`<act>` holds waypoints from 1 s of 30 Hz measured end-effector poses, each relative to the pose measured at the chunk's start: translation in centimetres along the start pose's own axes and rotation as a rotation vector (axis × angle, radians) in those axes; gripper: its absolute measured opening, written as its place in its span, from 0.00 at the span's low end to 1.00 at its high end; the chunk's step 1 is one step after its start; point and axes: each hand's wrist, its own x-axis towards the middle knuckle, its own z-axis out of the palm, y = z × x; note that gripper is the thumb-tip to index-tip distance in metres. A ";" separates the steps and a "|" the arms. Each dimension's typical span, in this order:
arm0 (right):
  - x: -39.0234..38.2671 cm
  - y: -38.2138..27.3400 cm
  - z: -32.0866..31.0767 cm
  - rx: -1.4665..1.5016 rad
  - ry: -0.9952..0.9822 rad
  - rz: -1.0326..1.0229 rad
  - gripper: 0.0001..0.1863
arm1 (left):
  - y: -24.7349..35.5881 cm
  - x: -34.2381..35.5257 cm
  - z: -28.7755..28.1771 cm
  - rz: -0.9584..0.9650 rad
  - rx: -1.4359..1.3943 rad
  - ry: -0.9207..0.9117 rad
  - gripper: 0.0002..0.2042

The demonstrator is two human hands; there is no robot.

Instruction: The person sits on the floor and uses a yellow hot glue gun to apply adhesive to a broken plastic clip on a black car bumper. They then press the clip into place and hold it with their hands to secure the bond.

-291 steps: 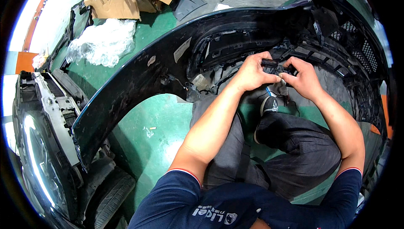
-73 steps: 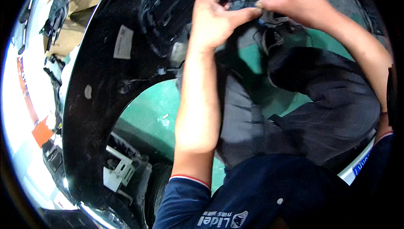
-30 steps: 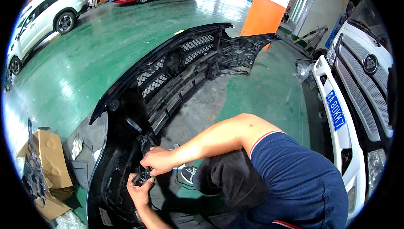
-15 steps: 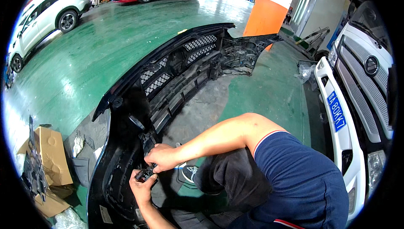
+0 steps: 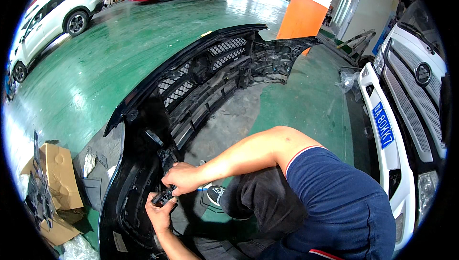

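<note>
A large black car bumper (image 5: 154, 116) lies on the floor with its inner side toward me, curving from the lower left to the far right. At its near left end, my left hand (image 5: 159, 213) grips a small black plastic part (image 5: 164, 197) between thumb and fingers. My right hand (image 5: 183, 178) bends over the same part from above, its fingertips closed against it. Both hands cover much of the part, and I cannot tell whether it is fixed to the bumper. Mesh grille panels (image 5: 178, 94) show in the bumper's middle.
Left of the bumper are a torn cardboard box (image 5: 61, 178), a white glove (image 5: 89, 163) and clear plastic wrap (image 5: 79, 249). A white vehicle (image 5: 404, 164) stands close on the right. An orange and white pillar (image 5: 301, 18) rises behind the bumper's far end. Parked cars stand farther back.
Both hands have shifted very slightly left, still on the black plastic part. The bumper's near end has also moved a touch leftward.
</note>
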 end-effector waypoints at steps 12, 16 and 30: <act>-0.4 0.4 -0.8 -0.036 -0.046 0.001 0.20 | -0.2 0.5 -0.1 0.002 0.058 -0.043 0.18; 0.4 -0.9 -1.0 -0.067 -0.044 -0.044 0.19 | -2.4 0.5 -1.7 0.057 0.027 -0.035 0.18; 0.5 -0.8 -1.4 -0.048 -0.024 -0.052 0.18 | -1.9 0.5 -1.5 0.043 -0.037 -0.027 0.18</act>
